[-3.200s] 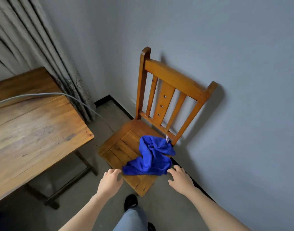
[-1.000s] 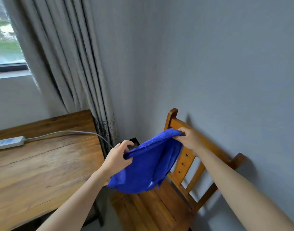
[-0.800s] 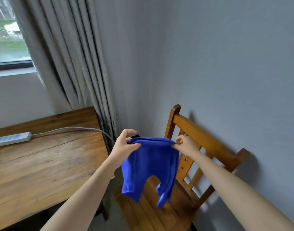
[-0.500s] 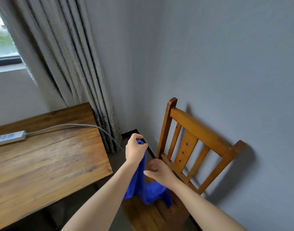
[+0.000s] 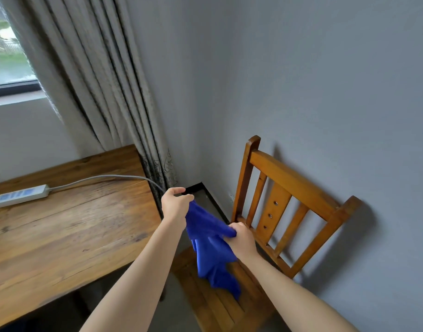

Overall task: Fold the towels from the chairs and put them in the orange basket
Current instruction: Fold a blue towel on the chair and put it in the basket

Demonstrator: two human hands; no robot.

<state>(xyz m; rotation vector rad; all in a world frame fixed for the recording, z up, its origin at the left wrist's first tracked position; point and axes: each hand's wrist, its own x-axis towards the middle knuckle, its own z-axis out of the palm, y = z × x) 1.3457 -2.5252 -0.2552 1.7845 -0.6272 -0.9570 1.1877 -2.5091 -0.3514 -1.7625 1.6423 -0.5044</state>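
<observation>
My left hand is raised at about eleven o'clock from my right hand, fist closed, thumb over curled fingers, pinching cloth at its top. My right hand sits lower, at five o'clock from the left, knuckles up, fingers clenched. Both forearms are bare, stretched forward, converging from the lower corners toward the middle.
</observation>
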